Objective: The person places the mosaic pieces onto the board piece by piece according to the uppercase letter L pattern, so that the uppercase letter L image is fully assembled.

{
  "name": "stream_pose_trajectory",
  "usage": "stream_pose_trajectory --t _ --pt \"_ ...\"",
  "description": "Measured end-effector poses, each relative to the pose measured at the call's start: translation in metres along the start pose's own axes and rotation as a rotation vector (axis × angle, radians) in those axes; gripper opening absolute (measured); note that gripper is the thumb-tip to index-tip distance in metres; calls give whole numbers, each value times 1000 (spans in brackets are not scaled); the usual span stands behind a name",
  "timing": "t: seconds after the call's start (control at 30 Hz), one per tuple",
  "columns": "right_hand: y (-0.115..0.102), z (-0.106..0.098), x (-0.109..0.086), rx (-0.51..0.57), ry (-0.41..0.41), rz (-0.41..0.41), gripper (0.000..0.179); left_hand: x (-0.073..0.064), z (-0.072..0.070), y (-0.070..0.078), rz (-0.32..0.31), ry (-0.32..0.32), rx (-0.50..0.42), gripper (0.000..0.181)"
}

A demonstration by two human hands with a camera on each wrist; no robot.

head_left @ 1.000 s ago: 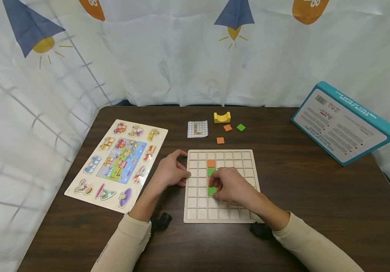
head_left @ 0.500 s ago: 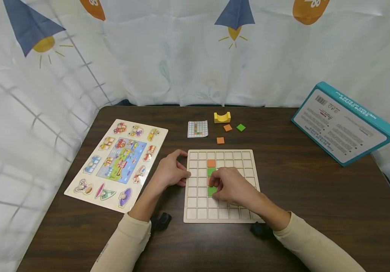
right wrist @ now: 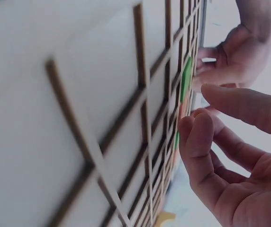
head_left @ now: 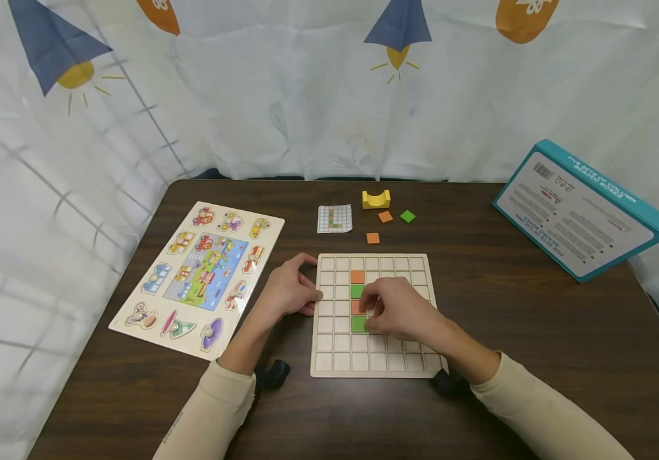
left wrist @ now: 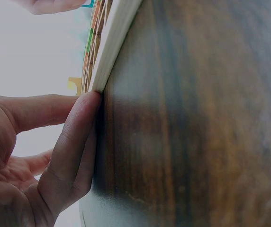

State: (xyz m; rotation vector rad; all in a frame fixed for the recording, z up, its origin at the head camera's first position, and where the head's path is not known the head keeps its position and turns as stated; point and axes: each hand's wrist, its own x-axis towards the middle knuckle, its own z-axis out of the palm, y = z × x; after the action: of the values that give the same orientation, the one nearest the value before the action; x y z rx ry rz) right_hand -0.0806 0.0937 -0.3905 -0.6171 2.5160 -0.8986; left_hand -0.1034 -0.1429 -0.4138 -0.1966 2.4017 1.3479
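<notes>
A wooden grid board [head_left: 334, 362] lies before me. One of its columns holds an orange tile [head_left: 357, 276], a green tile [head_left: 357, 291], another orange tile [head_left: 356, 307] and another green tile [head_left: 357, 324]. My right hand [head_left: 401, 311] hovers beside the lower two tiles, fingers bent, thumb and fingertips apart with nothing between them in the right wrist view. At the board's left edge rests my left hand [head_left: 290, 287]; in the left wrist view a fingertip [left wrist: 89, 100] presses against the board's side [left wrist: 111, 45].
Beyond the board lie a printed pattern card [head_left: 334, 219], loose orange tiles [head_left: 372, 238], a green tile [head_left: 407, 216] and a yellow block [head_left: 376, 200]. A vehicle puzzle board [head_left: 191, 338] is at left. A teal box [head_left: 585, 211] stands at right.
My right hand has drawn slightly up and to the right, uncovering more of the lower orange and green tiles. The left hand has stayed at the board's edge.
</notes>
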Motion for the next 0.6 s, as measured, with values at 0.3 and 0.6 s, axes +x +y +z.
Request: stream_pose_trajectory --t 0.3,0.6 --pt "6 -25 1 -36 43 -5 18 -1 0 1 0 3 10 65" --pt "21 -45 18 -13 59 44 19 -1 1 2 -5 7 18 66"
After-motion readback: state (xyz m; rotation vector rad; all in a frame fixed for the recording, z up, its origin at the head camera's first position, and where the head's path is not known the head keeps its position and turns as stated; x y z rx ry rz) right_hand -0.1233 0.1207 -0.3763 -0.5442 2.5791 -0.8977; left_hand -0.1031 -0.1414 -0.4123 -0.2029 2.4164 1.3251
